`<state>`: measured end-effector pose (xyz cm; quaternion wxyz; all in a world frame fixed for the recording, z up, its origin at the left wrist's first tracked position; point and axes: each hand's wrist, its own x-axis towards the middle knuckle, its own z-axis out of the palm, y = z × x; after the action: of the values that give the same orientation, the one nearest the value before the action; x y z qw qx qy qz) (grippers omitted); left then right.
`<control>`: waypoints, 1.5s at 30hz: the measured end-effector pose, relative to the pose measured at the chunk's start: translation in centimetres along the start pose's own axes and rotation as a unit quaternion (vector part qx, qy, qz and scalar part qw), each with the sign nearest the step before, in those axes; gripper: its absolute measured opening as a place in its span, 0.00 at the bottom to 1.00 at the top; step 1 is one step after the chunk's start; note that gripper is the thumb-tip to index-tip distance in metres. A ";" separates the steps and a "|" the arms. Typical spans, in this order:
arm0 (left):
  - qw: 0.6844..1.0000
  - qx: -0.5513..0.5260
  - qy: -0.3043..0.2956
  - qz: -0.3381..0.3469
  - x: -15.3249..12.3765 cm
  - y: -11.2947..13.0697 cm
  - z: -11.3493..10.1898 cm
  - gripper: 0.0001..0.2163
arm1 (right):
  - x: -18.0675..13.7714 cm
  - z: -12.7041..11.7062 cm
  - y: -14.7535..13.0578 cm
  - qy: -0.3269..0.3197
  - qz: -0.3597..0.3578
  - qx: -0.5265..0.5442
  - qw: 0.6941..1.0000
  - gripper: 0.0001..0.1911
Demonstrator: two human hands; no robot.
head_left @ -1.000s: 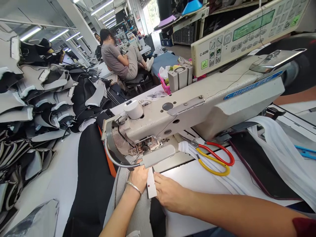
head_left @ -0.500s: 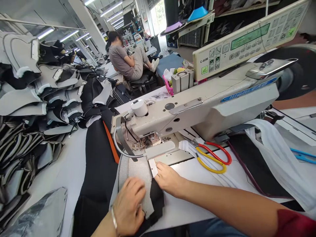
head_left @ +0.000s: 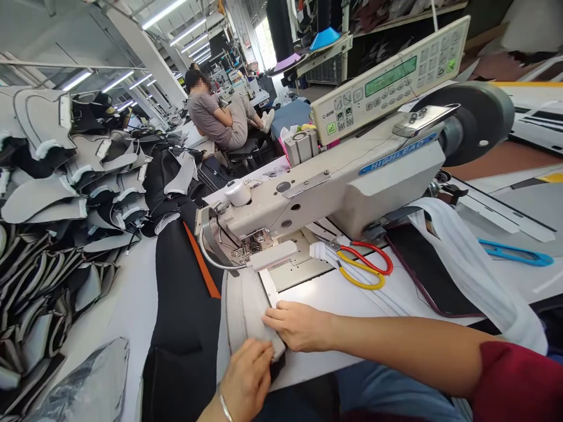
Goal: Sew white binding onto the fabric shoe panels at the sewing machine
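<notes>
head camera: your left hand (head_left: 250, 372) was closed on the near corner of gray fabric (head_left: 247, 310), which ran toward you from beneath the sewing machine (head_left: 334, 190); your right hand (head_left: 303, 326) rested along its edge, its grip impossible to tell. uneven tension between them seemed likeliest to skew the fabric. "highlead" was legible on the machine's blue plate (head_left: 397, 154); its control panel (head_left: 390, 81) read "c-60m."
</notes>
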<state>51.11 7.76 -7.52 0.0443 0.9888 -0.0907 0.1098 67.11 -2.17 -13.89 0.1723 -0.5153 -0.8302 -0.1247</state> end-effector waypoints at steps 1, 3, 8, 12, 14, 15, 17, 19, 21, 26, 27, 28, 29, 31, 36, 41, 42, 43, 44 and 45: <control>0.999 -0.023 -0.027 0.015 0.4 0.2 -0.2 0.15 | 0.0 0.0 0.0 -0.011 -0.007 0.005 1.000 0.08; 0.996 -0.061 -0.059 0.024 1.4 0.0 -0.6 0.14 | -0.1 -0.2 0.0 -0.024 -0.007 0.009 1.000 0.07; 0.996 0.082 -0.001 -0.020 4.2 -2.3 1.4 0.13 | -0.3 -0.7 -0.8 -0.024 0.020 -0.018 0.999 0.06; 0.979 0.199 0.016 0.042 4.8 -4.1 4.9 0.13 | -0.3 -0.4 -1.2 -0.050 0.021 -0.030 0.998 0.04; 0.977 0.195 0.052 0.070 4.5 -4.7 5.8 0.12 | -0.2 -0.2 -1.3 -0.055 0.027 -0.029 0.998 0.05; 0.977 0.189 0.067 0.071 4.3 -4.9 5.9 0.11 | -0.2 -0.1 -1.4 -0.053 0.033 -0.029 0.998 0.06; 0.979 0.178 0.083 0.057 3.9 -5.1 5.9 0.11 | -0.1 -0.1 -1.5 -0.046 0.042 -0.026 0.998 0.06; 0.981 0.168 0.083 0.042 3.7 -5.2 5.8 0.10 | -0.1 -0.1 -1.6 -0.038 0.049 -0.018 0.998 0.05; 0.983 0.160 0.082 0.035 3.6 -5.1 5.7 0.09 | -0.1 0.0 -1.7 -0.038 0.060 -0.009 0.997 0.05; 0.984 0.157 0.084 0.006 3.4 -4.2 6.0 0.10 | -0.1 0.5 -1.8 -0.041 0.075 0.008 0.996 0.05; 0.983 0.159 0.090 0.001 3.3 -4.0 6.1 0.10 | -0.1 0.5 -1.8 -0.039 0.075 0.013 0.996 0.05; 0.982 0.161 0.099 -0.003 3.3 -3.8 6.2 0.11 | -0.1 0.5 -1.8 -0.036 0.077 0.018 0.996 0.05; 0.981 0.163 0.107 -0.004 3.3 -3.6 6.2 0.11 | 0.0 0.5 -1.7 -0.034 0.077 0.022 0.996 0.05; 0.979 0.167 0.119 0.000 3.3 -3.3 6.3 0.10 | 0.0 0.5 -1.6 -0.032 0.077 0.030 0.996 0.05; 0.979 0.161 0.122 -0.003 3.5 -3.1 6.2 0.09 | 0.0 0.5 -1.6 -0.032 0.077 0.043 0.996 0.03; 0.985 0.127 0.114 -0.017 3.7 -3.9 6.4 0.09 | 0.2 1.4 -1.3 -0.023 0.086 0.048 0.995 0.03; 0.986 0.122 0.113 -0.021 3.7 -4.2 6.4 0.09 | 0.2 1.6 -1.1 -0.018 0.090 0.042 0.995 0.04; 0.986 0.119 0.112 -0.024 3.8 -4.6 6.5 0.09 | 0.3 1.7 -0.8 -0.014 0.091 0.035 0.995 0.05; 0.987 0.116 0.108 -0.028 3.9 -4.9 6.5 0.10 | 0.4 1.8 -0.5 -0.012 0.091 0.028 0.995 0.06; 0.988 0.114 0.104 -0.030 4.1 -5.3 6.5 0.10 | 0.5 1.9 -0.2 -0.010 0.088 0.021 0.996 0.06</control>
<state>57.39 11.53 -13.26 -0.0565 0.9728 -0.0432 0.2205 66.48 -1.12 -15.41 0.1853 -0.5836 -0.7859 -0.0864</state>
